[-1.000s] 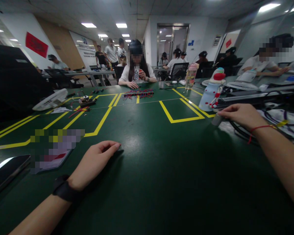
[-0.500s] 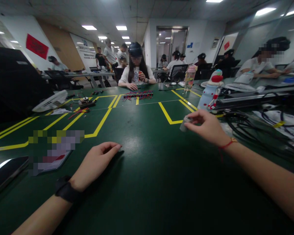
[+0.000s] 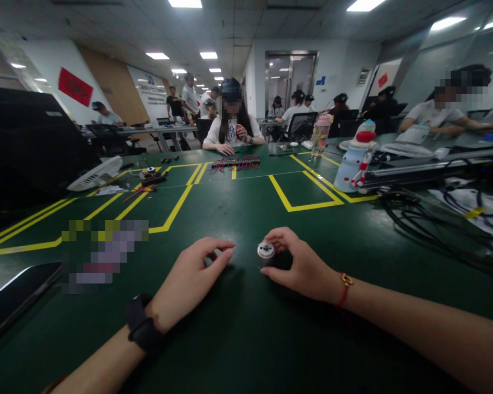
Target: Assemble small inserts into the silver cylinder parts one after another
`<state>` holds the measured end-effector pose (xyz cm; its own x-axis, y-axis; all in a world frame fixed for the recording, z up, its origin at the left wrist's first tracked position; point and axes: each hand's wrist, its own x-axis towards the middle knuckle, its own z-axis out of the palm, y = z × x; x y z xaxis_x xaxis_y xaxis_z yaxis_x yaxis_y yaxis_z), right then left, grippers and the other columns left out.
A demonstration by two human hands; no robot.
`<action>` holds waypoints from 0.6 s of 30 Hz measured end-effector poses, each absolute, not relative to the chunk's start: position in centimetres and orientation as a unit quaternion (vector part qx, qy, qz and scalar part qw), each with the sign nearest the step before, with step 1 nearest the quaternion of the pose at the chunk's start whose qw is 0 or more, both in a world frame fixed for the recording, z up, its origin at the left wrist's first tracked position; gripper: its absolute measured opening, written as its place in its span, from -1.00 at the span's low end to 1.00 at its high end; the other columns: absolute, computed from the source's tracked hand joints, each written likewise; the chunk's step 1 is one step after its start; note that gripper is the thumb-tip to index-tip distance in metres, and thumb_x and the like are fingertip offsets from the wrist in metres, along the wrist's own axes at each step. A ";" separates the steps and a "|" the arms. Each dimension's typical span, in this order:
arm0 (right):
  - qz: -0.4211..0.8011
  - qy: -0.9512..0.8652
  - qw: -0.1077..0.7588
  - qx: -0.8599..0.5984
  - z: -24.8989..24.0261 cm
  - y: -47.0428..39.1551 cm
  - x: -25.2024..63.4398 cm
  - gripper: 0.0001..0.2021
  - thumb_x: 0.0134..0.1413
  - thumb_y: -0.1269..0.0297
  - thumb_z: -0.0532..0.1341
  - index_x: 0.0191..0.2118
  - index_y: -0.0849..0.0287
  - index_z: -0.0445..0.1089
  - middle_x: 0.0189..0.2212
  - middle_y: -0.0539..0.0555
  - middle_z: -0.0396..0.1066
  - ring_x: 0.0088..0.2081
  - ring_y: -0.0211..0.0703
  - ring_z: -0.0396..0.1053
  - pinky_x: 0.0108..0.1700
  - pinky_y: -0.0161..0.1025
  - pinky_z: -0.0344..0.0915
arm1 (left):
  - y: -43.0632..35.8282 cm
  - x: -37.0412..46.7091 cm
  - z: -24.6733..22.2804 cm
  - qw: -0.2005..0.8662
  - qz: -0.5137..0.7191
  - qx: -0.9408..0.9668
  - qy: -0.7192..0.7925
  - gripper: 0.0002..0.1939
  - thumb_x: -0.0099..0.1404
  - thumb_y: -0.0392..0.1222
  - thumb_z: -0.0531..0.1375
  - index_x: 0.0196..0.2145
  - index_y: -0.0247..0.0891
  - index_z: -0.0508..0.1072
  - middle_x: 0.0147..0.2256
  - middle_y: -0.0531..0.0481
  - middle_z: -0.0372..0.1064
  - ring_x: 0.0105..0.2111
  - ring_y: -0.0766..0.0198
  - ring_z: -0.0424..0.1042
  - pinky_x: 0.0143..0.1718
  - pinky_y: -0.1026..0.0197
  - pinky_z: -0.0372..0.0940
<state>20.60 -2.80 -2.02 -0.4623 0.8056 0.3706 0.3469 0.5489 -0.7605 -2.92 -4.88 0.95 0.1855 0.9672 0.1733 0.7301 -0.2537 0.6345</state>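
- Out at eight o'clock, the phone [image 3: 20, 303] lies flat, probably parked there clear of the hands.
- Seven o'clock, the left hand [image 3: 191, 273]: wrist low, thumb and forefinger nearly meeting; whether they pinch anything small, I can't tell.
- Half past five, near centre, the small motor [image 3: 266, 252], end face up, perhaps for easy viewing.
- Four o'clock, the right hand [image 3: 306, 265]: palm inward, thumb in front, fingers behind, cupping that motor.
- Three o'clock, black cables [image 3: 398, 221], seemingly heaped aside for elbow room.

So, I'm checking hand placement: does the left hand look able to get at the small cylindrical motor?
Probably yes: nothing visible stands between the left hand and the small cylindrical motor, and the right hand, curled on its other side, leaves that approach free.
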 end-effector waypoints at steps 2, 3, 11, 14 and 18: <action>0.322 -0.790 0.373 -0.365 -2.1 -2.7 20.5 -0.53 -0.12 0.33 0.30 -0.05 0.15 0.15 -0.16 0.04 0.36 -0.14 -0.30 0.35 -0.09 -0.28 0.32 | -5.1 -1.4 1.5 0.203 0.291 0.766 0.536 -0.69 0.31 0.00 0.05 -0.09 -0.08 0.46 -0.15 0.02 0.42 -0.21 0.21 0.38 -0.15 0.16 0.25; 0.332 -0.786 0.374 -0.362 -2.2 -2.7 20.4 -0.54 -0.11 0.34 0.29 -0.06 0.15 0.14 -0.17 0.03 0.36 -0.15 -0.31 0.36 -0.10 -0.28 0.32 | -5.1 -0.6 1.7 0.200 0.292 0.776 0.522 -0.70 0.31 -0.02 0.06 -0.09 -0.08 0.46 -0.16 0.02 0.42 -0.22 0.23 0.37 -0.15 0.16 0.25; 0.350 -0.781 0.374 -0.357 -2.3 -2.7 20.5 -0.53 -0.10 0.33 0.30 -0.05 0.14 0.12 -0.18 0.02 0.38 -0.15 -0.31 0.37 -0.09 -0.27 0.32 | -4.1 2.4 2.3 0.191 0.323 0.789 0.486 -0.82 0.27 -0.12 0.13 -0.29 -0.11 0.53 -0.28 0.02 0.41 -0.30 0.25 0.36 -0.28 0.19 0.25; 0.352 -0.783 0.369 -0.357 -2.2 -2.8 20.5 -0.54 -0.09 0.34 0.29 -0.05 0.15 0.12 -0.18 0.03 0.38 -0.16 -0.31 0.36 -0.09 -0.28 0.32 | -4.1 2.3 2.5 0.194 0.340 0.787 0.477 -0.84 0.27 -0.15 0.14 -0.33 -0.14 0.53 -0.30 0.03 0.41 -0.30 0.27 0.36 -0.26 0.21 0.25; 0.336 -0.787 0.371 -0.362 -2.1 -2.9 20.5 -0.53 -0.10 0.35 0.28 -0.04 0.17 0.14 -0.16 0.05 0.37 -0.15 -0.30 0.36 -0.09 -0.28 0.32 | -4.1 1.4 2.7 0.204 0.359 0.764 0.496 -0.81 0.28 -0.09 0.11 -0.31 -0.14 0.51 -0.26 0.03 0.41 -0.32 0.28 0.36 -0.29 0.22 0.25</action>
<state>20.45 -2.95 -2.10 -0.4624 0.8189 0.3401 0.3213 0.5122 -0.7965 1.44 -4.13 2.74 0.2491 0.9045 0.3462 0.6119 -0.4241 0.6677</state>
